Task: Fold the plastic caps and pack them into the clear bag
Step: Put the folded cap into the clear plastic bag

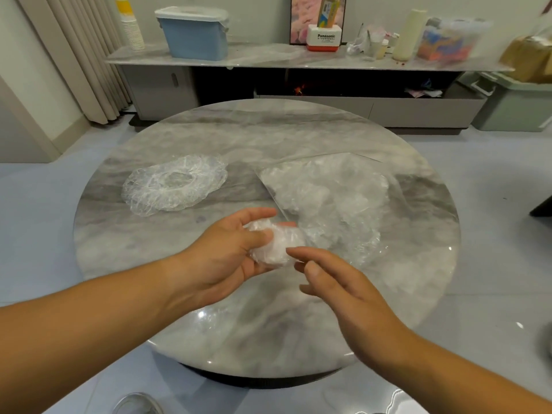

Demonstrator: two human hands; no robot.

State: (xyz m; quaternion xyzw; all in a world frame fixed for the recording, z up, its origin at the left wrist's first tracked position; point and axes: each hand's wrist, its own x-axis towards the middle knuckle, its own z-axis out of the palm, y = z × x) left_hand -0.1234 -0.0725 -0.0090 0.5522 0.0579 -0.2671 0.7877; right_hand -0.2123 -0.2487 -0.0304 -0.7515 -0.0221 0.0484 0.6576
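Note:
A folded, bunched plastic cap [276, 245] sits in my left hand [227, 255], thumb pressing it against the fingers, above the round marble table [149, 234]. My right hand [334, 279] hovers just beside the bundle with relaxed fingers, its fingertips close to the plastic and gripping nothing. The clear bag [331, 201] lies on the table behind my hands, to the right, with several folded caps inside and its mouth near my left hand. One unfolded clear cap [174, 185] lies spread open at the table's left.
Behind the table runs a low marble-topped cabinet [268, 59] carrying a blue lidded box [194, 34], stacked paper cups [130, 23], a white-and-red box [324, 38] and bags. A green bin [513, 106] stands at the right on the floor.

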